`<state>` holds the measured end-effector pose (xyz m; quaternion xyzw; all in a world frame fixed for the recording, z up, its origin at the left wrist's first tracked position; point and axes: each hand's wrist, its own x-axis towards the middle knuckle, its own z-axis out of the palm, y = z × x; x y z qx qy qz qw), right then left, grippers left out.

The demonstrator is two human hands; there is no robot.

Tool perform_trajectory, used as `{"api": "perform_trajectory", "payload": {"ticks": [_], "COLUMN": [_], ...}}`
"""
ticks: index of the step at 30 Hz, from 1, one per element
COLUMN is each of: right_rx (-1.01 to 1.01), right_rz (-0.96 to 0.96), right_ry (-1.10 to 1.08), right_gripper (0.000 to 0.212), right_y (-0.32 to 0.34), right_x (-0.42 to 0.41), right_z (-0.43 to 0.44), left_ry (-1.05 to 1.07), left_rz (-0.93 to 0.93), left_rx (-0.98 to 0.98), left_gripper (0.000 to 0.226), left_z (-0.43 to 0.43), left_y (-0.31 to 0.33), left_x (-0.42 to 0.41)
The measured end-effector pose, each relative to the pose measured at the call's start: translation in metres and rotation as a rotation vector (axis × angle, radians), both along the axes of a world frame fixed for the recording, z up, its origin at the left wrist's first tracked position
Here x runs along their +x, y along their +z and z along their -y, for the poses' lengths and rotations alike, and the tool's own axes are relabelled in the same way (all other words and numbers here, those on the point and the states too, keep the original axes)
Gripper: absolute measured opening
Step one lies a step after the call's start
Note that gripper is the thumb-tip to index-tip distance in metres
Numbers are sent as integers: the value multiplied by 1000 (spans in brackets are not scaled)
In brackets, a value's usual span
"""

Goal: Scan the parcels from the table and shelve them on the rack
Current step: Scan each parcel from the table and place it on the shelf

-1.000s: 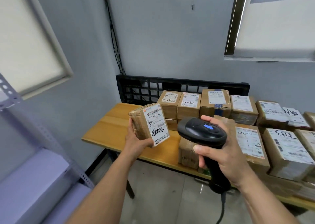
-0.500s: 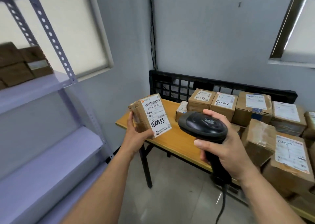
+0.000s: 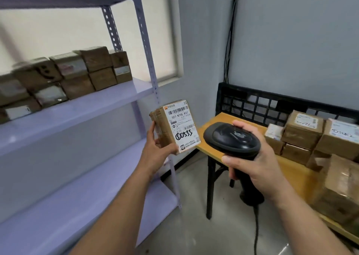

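Head view: the parcel point(image 3: 175, 126) stands upright in the air, label facing the camera. The left hand point(image 3: 155, 150) grips it by its lower end, the thumb point(image 3: 171, 149) pressed at the label's bottom edge and the other fingers curled behind the far side. Just right of that thumb, close but apart, is the head of the scanner point(image 3: 231, 138), whose handle the right hand point(image 3: 256, 165) wraps fully.

Left of the holding fingers is the rack point(image 3: 77, 107), with shelved parcels point(image 3: 77, 74) on the tier above them. Beyond the right hand's fingers, the table point(image 3: 219, 120) carries waiting parcels point(image 3: 303, 130).

The grip takes only the bottom, so the parcel could tip or slip during a reach to a shelf. The scanner head might also knock it, and the cord point(image 3: 256, 227) hanging near the table leg could snag.
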<state>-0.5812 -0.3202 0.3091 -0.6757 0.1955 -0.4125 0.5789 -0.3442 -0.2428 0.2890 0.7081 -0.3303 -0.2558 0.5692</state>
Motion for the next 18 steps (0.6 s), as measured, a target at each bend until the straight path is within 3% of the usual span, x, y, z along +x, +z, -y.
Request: {"api": "perform_trajectory", "payload": {"ticks": [10,18], "right_rx": [16,-4], "right_rz": [-8,-20], "right_ry": [60,188], "right_gripper": [78,75], "right_y": [-8,0], "right_x": [133,175], "right_z": [-51,-82], "left_ry": [79,203], "left_rz": [40,49], "left_rx": [11,1], "left_gripper": [93,85], "left_z": [-77,-136], "left_y": [8,15], "left_x": [116,142]}}
